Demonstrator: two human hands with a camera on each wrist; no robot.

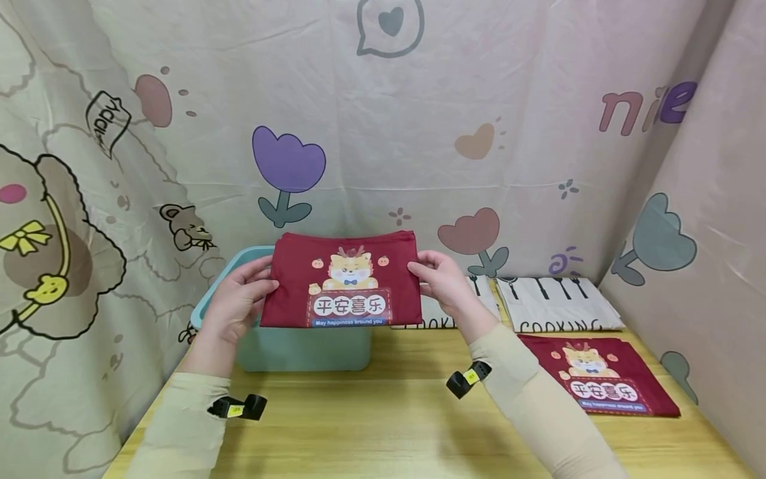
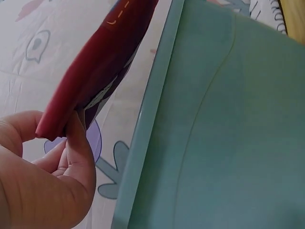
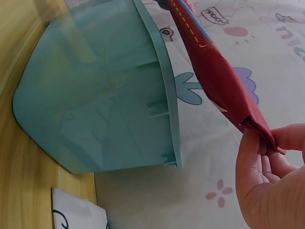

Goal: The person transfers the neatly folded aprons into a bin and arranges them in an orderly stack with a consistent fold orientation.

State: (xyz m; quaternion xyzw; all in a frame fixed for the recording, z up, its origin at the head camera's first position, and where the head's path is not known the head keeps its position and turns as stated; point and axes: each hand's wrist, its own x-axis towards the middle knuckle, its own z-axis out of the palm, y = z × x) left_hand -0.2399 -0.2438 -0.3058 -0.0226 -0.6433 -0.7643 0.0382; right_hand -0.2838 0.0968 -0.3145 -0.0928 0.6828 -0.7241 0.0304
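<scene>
A folded dark red apron-like cloth (image 1: 287,279) with a cartoon animal and Chinese characters is stretched between both hands, its printed side facing me. My left hand (image 1: 233,299) pinches its left edge, thumb in front and fingers behind. At the right edge my right hand (image 1: 445,283) pinches it the same way. The left wrist view shows the folded layers of the cloth (image 2: 81,81) between thumb and fingers. Behind and below the cloth stands a teal plastic bin (image 1: 305,352), its upper part mostly hidden in the head view. The right wrist view shows the cloth above the bin's rim (image 3: 167,90).
A second folded red cloth (image 1: 652,386) with the same print lies on the wooden table (image 1: 383,432) at the right. Behind it lie folded white cloths (image 1: 559,309) with utensil drawings and "COOKING" lettering. A printed curtain (image 1: 383,133) hangs behind the table.
</scene>
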